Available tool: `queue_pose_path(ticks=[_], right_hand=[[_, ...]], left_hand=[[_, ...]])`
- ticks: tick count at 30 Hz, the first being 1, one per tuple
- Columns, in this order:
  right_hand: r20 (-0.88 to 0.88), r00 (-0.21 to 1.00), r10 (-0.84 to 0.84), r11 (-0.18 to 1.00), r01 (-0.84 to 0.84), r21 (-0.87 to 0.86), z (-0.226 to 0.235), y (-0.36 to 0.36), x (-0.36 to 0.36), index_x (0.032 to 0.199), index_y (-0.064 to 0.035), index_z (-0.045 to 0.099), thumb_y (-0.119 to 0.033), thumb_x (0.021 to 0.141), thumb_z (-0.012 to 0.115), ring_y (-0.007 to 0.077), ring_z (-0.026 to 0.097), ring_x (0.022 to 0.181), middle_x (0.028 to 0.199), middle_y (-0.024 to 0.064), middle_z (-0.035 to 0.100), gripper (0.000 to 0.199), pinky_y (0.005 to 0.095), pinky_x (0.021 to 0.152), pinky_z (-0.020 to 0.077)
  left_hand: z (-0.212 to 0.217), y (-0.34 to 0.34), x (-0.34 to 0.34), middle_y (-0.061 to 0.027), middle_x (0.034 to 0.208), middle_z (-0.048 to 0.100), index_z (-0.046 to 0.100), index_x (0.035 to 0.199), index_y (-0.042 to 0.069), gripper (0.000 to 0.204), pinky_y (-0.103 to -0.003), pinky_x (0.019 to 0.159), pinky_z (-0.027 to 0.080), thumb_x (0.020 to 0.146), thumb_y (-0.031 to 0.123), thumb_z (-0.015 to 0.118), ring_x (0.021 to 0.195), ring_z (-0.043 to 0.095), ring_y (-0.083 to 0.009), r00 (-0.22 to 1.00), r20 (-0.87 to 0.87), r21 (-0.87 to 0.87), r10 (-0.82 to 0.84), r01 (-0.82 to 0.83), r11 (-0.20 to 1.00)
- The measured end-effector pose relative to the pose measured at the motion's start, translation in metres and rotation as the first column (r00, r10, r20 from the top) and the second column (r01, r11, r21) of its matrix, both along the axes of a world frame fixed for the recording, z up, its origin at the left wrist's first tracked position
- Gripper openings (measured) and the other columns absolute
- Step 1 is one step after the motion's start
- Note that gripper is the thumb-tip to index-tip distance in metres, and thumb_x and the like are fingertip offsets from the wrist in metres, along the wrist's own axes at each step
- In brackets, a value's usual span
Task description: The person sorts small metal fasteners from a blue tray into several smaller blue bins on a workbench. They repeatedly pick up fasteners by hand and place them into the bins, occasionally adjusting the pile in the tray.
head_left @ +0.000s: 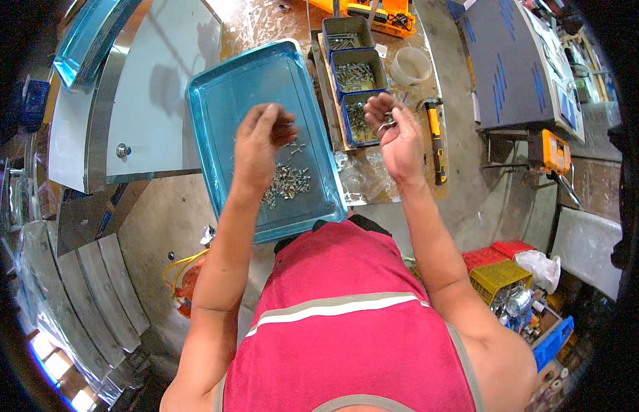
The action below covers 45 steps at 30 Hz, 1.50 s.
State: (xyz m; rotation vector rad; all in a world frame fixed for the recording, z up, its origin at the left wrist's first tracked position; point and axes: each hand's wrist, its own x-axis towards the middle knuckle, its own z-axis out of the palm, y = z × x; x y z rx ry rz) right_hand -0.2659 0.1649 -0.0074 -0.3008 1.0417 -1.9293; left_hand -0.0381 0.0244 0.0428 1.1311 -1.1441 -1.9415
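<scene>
Right grip (402, 143) is turned palm up beside the nearest of three blue-edged bins, its fingers curled and the thumb bent in, holding a few small metal pieces (388, 121) between thumb and fingers. The wrist is almost straight, and the forearm (430, 226) rises from the lower right, leaning slightly inward toward the bins.

Left grip (257, 143) hangs over the blue tray (226, 96), thumb side uppermost, fingers curled inward to the right. The fingertips are shadowed and blurred, so I cannot tell whether they pinch anything. That forearm (229, 250) comes up from the lower left and crosses the tray's near edge; the elbow is bent outward.

Below and to the right of the left wrist, a loose pile of small metal fasteners (288, 184) lies on the tray floor, with a few strays just above it. The near bin (362, 118) also contains small metal parts. It stands on the tabletop (364, 180), between tray and yellow-handled hammer (436, 144).
</scene>
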Motion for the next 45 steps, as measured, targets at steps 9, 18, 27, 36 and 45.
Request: queue_pose_path(ticks=[9, 18, 27, 36, 45], right_hand=[[-0.968, 0.211, 0.133, 0.916, 0.348, 0.202, -0.006, 0.019, 0.033, 0.116, -0.0040, 0.068, -0.005, 0.091, 0.064, 0.0296, 0.065, 0.114, 0.121, 0.0144, 0.069, 0.026, 0.0393, 0.101, 0.0491], [-0.803, -0.213, 0.557, 0.830, 0.186, 0.526, -0.113, 0.071, 0.126, 0.089, -0.0099, 0.070, -0.015, 0.082, 0.069, 0.0277, 0.061, 0.097, 0.098, 0.0083, 0.063, 0.009, 0.0434, 0.082, 0.0476], [-0.631, -0.568, 0.529, 0.831, 0.193, 0.522, -0.140, 0.058, 0.141, 0.085, -0.0155, 0.067, -0.019, 0.086, 0.060, 0.0237, 0.058, 0.095, 0.096, 0.0035, 0.061, 0.008, 0.0398, 0.083, 0.0437], [-0.732, -0.398, 0.553, 0.831, 0.195, 0.521, -0.120, 0.042, 0.135, 0.088, -0.0143, 0.062, -0.019, 0.078, 0.071, 0.0265, 0.061, 0.083, 0.082, 0.0054, 0.060, 0.015, 0.0419, 0.075, 0.0443], [-0.545, -0.676, 0.496, 0.825, 0.169, 0.540, -0.143, 0.030, 0.134, 0.081, -0.0127, 0.067, -0.019, 0.086, 0.060, 0.0250, 0.061, 0.084, 0.082, 0.0062, 0.062, 0.011, 0.0409, 0.081, 0.0455]], left_hand=[[-0.141, 0.051, 0.096, -0.0138, 0.102, 0.072, 0.068, 0.115, 0.009, 0.023, -0.042, 0.079, 0.055, 0.097, 0.023, 0.065, 0.090, 0.070, -0.0295, 0.649, 0.741, -0.346, -0.173, 0.590, 0.730], [-0.219, 0.087, 0.072, -0.0121, 0.105, 0.066, 0.069, 0.113, 0.013, 0.023, -0.047, 0.077, 0.057, 0.092, 0.018, 0.061, 0.099, 0.067, -0.0342, 0.444, 0.895, -0.416, -0.050, 0.870, 0.264], [-0.210, 0.086, 0.115, -0.0094, 0.100, 0.067, 0.065, 0.101, 0.006, 0.011, -0.038, 0.069, 0.058, 0.092, 0.014, 0.064, 0.088, 0.068, -0.0242, 0.750, 0.649, -0.441, -0.127, 0.507, 0.741], [-0.198, 0.081, 0.141, -0.0168, 0.093, 0.073, 0.068, 0.100, 0.004, 0.024, -0.044, 0.069, 0.054, 0.095, 0.028, 0.065, 0.084, 0.071, -0.0317, 0.698, 0.697, -0.245, -0.164, 0.447, 0.860], [-0.193, 0.108, 0.096, -0.0167, 0.087, 0.074, 0.070, 0.091, 0.007, 0.033, -0.052, 0.072, 0.056, 0.088, 0.040, 0.072, 0.081, 0.072, -0.0377, 0.401, 0.897, -0.215, -0.187, 0.765, 0.607]])
